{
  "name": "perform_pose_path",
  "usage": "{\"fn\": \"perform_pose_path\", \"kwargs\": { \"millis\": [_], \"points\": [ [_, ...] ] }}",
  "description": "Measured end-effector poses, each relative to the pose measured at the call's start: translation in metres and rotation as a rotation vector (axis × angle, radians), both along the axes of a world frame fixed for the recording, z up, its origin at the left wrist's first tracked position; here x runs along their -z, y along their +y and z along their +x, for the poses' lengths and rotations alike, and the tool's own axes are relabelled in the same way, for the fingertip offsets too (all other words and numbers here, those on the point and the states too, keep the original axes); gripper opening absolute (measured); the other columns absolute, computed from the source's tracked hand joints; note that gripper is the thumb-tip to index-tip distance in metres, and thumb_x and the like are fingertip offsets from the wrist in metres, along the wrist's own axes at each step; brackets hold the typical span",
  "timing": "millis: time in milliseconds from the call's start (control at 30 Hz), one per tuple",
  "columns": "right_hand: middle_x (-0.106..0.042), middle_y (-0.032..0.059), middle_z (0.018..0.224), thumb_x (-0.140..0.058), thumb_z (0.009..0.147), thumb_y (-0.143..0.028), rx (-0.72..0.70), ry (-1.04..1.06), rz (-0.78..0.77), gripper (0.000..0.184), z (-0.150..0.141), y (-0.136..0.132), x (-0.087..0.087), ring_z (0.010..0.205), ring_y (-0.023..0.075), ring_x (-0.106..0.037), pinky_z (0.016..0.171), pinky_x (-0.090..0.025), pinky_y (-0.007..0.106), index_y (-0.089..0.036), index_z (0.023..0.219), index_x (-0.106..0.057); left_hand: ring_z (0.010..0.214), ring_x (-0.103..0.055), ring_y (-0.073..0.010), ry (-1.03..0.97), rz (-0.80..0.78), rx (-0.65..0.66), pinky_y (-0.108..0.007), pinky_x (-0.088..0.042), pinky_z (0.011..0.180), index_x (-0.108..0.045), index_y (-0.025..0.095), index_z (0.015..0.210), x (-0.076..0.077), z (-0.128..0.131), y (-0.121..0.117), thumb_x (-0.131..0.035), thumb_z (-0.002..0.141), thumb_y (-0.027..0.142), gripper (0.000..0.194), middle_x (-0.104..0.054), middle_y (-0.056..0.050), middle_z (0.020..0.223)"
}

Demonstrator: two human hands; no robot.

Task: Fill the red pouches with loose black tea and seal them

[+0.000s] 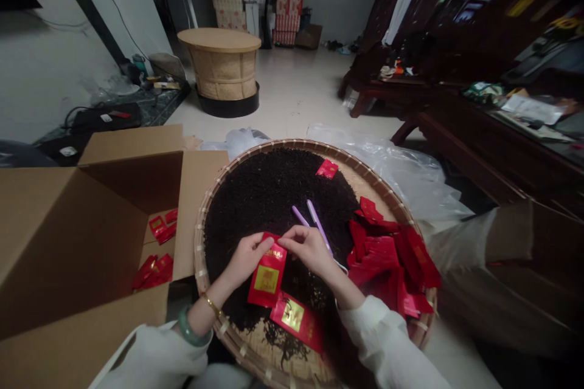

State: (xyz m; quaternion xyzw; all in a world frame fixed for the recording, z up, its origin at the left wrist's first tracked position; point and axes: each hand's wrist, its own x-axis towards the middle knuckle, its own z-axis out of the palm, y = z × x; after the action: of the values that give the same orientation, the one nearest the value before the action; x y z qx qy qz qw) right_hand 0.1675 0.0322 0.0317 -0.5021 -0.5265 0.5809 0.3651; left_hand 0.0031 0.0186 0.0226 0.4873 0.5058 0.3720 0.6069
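Observation:
Both my hands pinch the top edge of a red packet (267,279) with a gold label, held over a round woven bamboo tray (314,144). My left hand (249,255) grips its upper left side, fingers closed. At the upper right corner, my right hand (310,249) pinches with thumb and forefinger. Dark loose tea leaves (255,188) cover much of the tray. Just beyond my right hand lies a purple-handled tool (318,223), partly hidden by that hand. A second red packet (298,322) rests below, on the tray, with leaf bits around it.
A heap of red packets (378,255) fills the tray's right side; one small red packet (327,168) lies at its far edge. On the left stands an open cardboard box (132,182) with several red packets inside. Clear plastic sheeting (406,176) and dark wooden furniture (493,152) are to the right.

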Motion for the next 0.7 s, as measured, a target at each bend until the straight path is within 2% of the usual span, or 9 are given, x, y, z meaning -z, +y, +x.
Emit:
{"fn": "perform_pose_path", "kwargs": {
  "millis": [33, 100, 200, 567, 700],
  "points": [
    [-0.057, -0.001, 0.054, -0.073, 0.064, -0.047, 0.021, 0.013, 0.003, 0.033, 0.0009, 0.0009, -0.0009, 0.042, 0.0097, -0.048, 0.04, -0.039, 0.023, -0.017, 0.063, -0.061, 0.061, -0.06, -0.0149, -0.046, -0.045, 0.047, -0.026, -0.046, 0.059, -0.061, 0.014, 0.08, -0.0012, -0.0011, -0.0003, -0.071, 0.066, 0.048, 0.038, -0.066, -0.001, 0.071],
    [-0.056, -0.0017, 0.052, -0.074, 0.063, -0.049, 0.065, 0.02, 0.022, 0.034, 0.0019, 0.0024, -0.0021, 0.042, 0.0102, -0.048, 0.04, -0.04, 0.023, -0.017, 0.062, -0.06, 0.066, -0.065, -0.0182, -0.143, -0.167, 0.173, -0.03, -0.051, 0.063, -0.059, 0.014, 0.097, -0.0036, -0.0032, -0.0018, -0.079, 0.058, 0.036, 0.049, -0.07, -0.005, 0.083],
    [-0.055, -0.0025, 0.051, -0.075, 0.061, -0.05, 0.116, 0.021, 0.052, 0.036, 0.0017, 0.0042, -0.0021, 0.041, 0.0103, -0.048, 0.04, -0.04, 0.023, -0.017, 0.062, -0.06, 0.062, -0.067, -0.0186, -0.191, -0.278, 0.276, -0.033, -0.053, 0.063, -0.058, 0.013, 0.1, -0.0056, -0.0051, -0.0042, -0.082, 0.054, 0.027, 0.054, -0.071, -0.007, 0.082],
    [-0.053, -0.0043, 0.048, -0.075, 0.059, -0.052, 0.079, 0.061, -0.009, 0.04, 0.0063, 0.0094, 0.0021, 0.04, 0.0091, -0.047, 0.038, -0.04, 0.021, -0.017, 0.063, -0.058, 0.06, -0.068, -0.0176, -0.152, -0.322, 0.318, -0.029, -0.054, 0.06, -0.06, 0.012, 0.095, -0.0069, -0.0056, -0.0041, -0.08, 0.054, 0.019, 0.046, -0.072, -0.005, 0.076],
    [-0.063, 0.0002, 0.064, -0.071, 0.067, -0.045, 0.004, -0.011, 0.06, 0.031, 0.0047, 0.0075, 0.0022, 0.051, 0.0119, -0.054, 0.046, -0.043, 0.023, -0.017, 0.078, -0.064, 0.06, -0.068, -0.0183, -0.133, -0.303, 0.308, -0.03, -0.054, 0.059, -0.06, 0.013, 0.091, -0.0046, -0.0047, -0.0047, -0.079, 0.056, 0.021, 0.04, -0.072, -0.005, 0.075]
  ]
}}
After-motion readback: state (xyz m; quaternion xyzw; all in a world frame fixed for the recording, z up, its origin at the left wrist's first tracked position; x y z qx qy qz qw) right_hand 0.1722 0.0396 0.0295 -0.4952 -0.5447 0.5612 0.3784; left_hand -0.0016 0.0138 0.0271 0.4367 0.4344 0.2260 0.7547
